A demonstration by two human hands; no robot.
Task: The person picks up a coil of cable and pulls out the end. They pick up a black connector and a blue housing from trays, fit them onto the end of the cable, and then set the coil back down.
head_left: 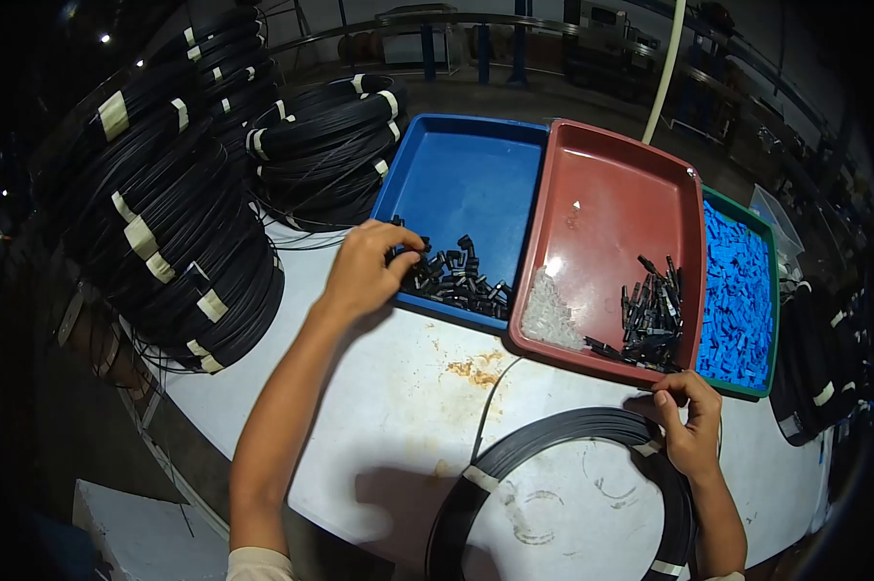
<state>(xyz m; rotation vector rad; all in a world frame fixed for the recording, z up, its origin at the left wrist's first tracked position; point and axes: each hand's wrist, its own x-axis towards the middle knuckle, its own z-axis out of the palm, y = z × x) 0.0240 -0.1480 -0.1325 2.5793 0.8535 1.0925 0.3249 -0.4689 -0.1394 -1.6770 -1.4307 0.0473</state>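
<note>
My left hand (pixel 369 266) reaches over the near-left rim of the blue tray (pixel 471 174). Its thumb and index finger are pinched together beside a heap of small black plastic connectors (pixel 461 276); whatever is between the fingertips is hidden. Below the red tray's near edge, my right hand (pixel 690 426) is bent into a pinch above the right side of a black cable coil (pixel 582 426). I cannot make out what its fingertips hold. Pale tape binds the coil, which lies on the white table (pixel 379 397), and a loose cable end rises from its left side.
The red tray (pixel 621 174) contains clear plastic pieces (pixel 553 315) and black slender parts (pixel 655 315). Small blue pieces (pixel 737 300) fill the green tray (pixel 769 320). Taped black cable coils (pixel 185 232) are stacked at left, with another pile (pixel 325 155) behind and more coils (pixel 819 349) at right.
</note>
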